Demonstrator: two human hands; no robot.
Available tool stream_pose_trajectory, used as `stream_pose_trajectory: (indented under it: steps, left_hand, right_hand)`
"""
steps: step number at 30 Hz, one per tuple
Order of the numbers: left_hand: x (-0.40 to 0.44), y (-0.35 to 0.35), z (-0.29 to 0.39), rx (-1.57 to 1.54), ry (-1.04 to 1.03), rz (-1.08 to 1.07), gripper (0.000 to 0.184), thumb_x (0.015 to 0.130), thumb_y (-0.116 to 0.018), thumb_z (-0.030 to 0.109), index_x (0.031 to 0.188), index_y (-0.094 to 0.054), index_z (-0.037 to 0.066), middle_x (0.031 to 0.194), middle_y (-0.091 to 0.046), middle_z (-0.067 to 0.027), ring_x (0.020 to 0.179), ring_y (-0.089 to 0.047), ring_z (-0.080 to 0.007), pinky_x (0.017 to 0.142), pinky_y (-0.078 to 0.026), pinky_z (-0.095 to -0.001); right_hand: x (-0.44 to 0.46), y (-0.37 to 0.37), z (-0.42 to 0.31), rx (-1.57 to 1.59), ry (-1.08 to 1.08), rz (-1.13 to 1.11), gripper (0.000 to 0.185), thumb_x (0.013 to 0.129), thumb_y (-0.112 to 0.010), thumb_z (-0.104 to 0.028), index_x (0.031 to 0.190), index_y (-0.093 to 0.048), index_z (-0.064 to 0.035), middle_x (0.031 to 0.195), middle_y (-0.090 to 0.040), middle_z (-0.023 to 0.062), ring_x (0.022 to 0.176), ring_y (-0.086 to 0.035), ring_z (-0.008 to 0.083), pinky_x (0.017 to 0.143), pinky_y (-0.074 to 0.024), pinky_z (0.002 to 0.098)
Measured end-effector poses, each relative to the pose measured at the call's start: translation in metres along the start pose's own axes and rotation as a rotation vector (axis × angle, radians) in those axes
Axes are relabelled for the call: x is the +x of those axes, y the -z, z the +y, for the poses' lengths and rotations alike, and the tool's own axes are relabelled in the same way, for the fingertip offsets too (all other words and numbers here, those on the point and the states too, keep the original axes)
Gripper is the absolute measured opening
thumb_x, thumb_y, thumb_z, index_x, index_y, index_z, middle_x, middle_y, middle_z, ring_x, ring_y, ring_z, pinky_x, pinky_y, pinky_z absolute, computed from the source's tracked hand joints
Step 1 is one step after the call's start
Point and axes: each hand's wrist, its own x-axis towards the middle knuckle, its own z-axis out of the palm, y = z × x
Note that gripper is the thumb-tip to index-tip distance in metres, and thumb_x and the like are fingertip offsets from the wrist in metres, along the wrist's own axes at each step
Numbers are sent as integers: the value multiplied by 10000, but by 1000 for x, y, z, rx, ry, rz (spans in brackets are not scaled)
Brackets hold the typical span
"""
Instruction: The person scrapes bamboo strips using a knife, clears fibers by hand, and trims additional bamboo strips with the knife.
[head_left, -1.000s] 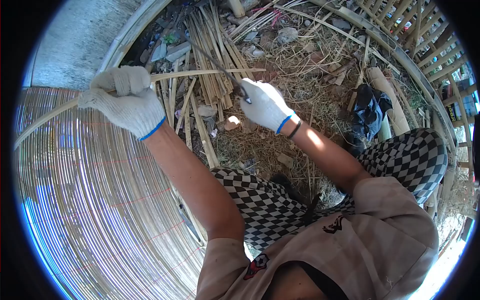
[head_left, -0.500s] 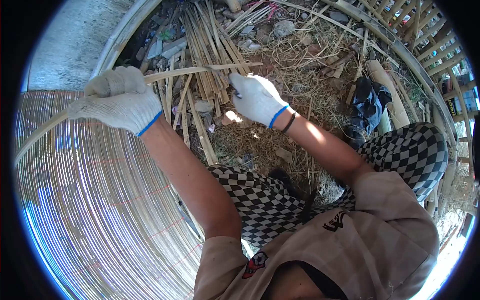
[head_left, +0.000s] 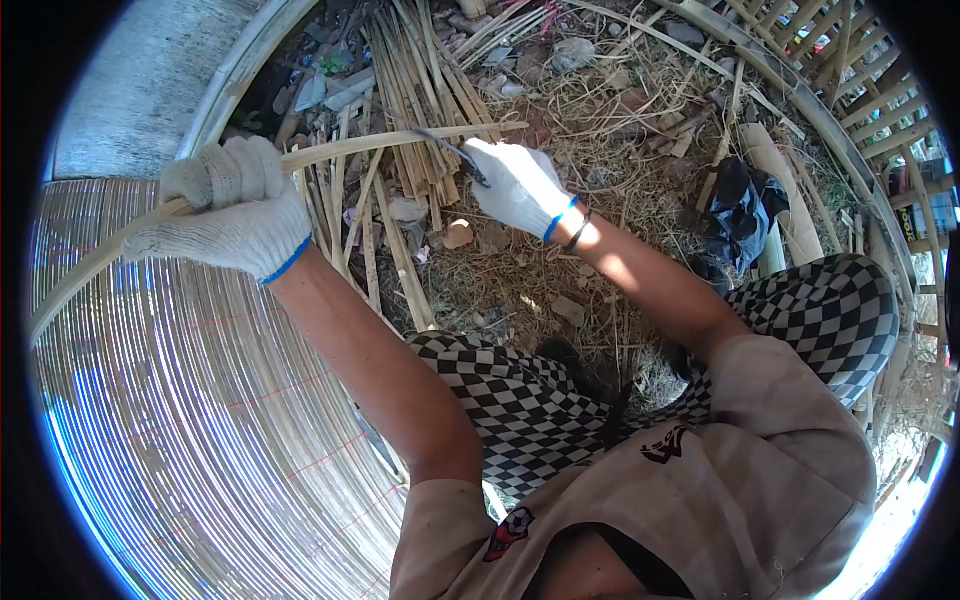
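- The left hand (head_left: 222,208), in a white knit glove with a blue cuff edge, has its grip clamped around a pale bamboo strip (head_left: 350,149), fingers curled over it.
- The right hand (head_left: 518,186), gloved the same way, has its grip closed on a dark, thin-bladed knife (head_left: 463,157); its handle is mostly hidden by the glove.
- The strip runs from the far left edge, bending up through the left grip, to a free end just above the right hand. The blade crosses it near that end; whether it bites into the strip I cannot tell.
- A black wristband (head_left: 578,232) sits just beyond the right glove's cuff.
- Beneath the strip's free end lies a bundle of split sticks (head_left: 410,80) on the ground, with straw-like shavings (head_left: 620,165) and stones scattered to its right.
- Checked trousers (head_left: 480,405) cover the person's bent legs; a black plastic bag (head_left: 738,210) lies near the right knee.
- A slatted mat (head_left: 190,400) spreads below the left hand, and a bamboo lattice (head_left: 885,110) stands at the upper right.
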Motion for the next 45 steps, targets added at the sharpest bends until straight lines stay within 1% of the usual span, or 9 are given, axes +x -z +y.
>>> stream_pose_trajectory:
  steps: [3, 8, 15, 19, 22, 27, 31, 34, 45]
  left_hand:
    - [-4, -2, 4, 84, 5, 89, 751, 808, -428, 915, 572, -320, 210, 455, -238, 57, 384, -194, -77, 350, -153, -253]
    - [-9, 0, 11, 107, 12, 95, 766, 746, -518, 923, 545, -320, 210, 451, -227, 63, 392, -188, -71, 372, -132, -256]
    - [-7, -2, 8, 82, 44, 103, 775, 745, -460, 951, 564, -365, 204, 450, -249, 55, 380, -208, -73, 356, -162, -243]
    - [-5, 7, 4, 2, 20, -38, 782, 809, -357, 940, 589, -414, 192, 469, -291, 40, 383, -243, -79, 339, -191, -250]
    - [4, -1, -5, -53, 21, -179, 768, 850, -330, 909, 585, -406, 193, 465, -292, 38, 377, -251, -81, 327, -209, -249]
    - [8, -1, -6, 63, -9, -46, 764, 872, -295, 894, 565, -354, 196, 455, -278, 35, 362, -236, -93, 314, -196, -260]
    - [2, 5, -3, 149, -49, 25, 763, 870, -284, 895, 563, -344, 200, 453, -268, 34, 361, -223, -101, 311, -168, -265]
    - [5, -5, -4, 206, -82, 143, 756, 869, -278, 895, 560, -328, 207, 451, -245, 40, 362, -207, -100, 312, -152, -269]
    - [0, -23, -7, 376, -129, 442, 751, 843, -243, 911, 531, -245, 229, 448, -172, 68, 367, -155, -73, 316, -119, -244]
  right_hand:
    - [-8, -30, 36, 311, 135, 77, 275, 846, -660, -180, 1099, -629, -77, 847, -689, 153, 804, -692, 377, 711, -562, 469]
    - [2, -39, 93, -207, -292, -275, 246, 866, -614, -112, 1103, -637, -51, 919, -715, 214, 897, -714, 378, 775, -583, 439]
    - [-1, -40, 58, 232, 165, 52, 385, 843, -690, -163, 1220, -635, -110, 862, -696, 137, 765, -687, 360, 671, -571, 443]
    - [0, -81, 145, -220, -386, -237, 288, 856, -628, -166, 1113, -643, -39, 877, -723, 186, 803, -715, 363, 732, -571, 446]
    - [15, -46, 108, -217, -291, -232, 267, 847, -626, -170, 1078, -640, -36, 889, -721, 216, 821, -713, 387, 786, -568, 469]
    - [3, -25, 53, -68, -167, -123, 264, 866, -645, -212, 1075, -630, -51, 882, -715, 223, 815, -703, 408, 790, -562, 489]
    - [-39, -90, 166, -100, -705, -292, 317, 920, -636, -237, 1162, -634, -32, 902, -709, 233, 901, -703, 396, 815, -573, 460]
    - [-24, -68, 147, -149, -662, -409, 316, 898, -636, -253, 1135, -641, -44, 1104, -687, 256, 1044, -669, 402, 916, -541, 467]
    - [-21, -76, 129, -132, -490, -162, 275, 876, -640, -226, 1076, -634, -38, 924, -704, 233, 919, -692, 406, 808, -558, 469]
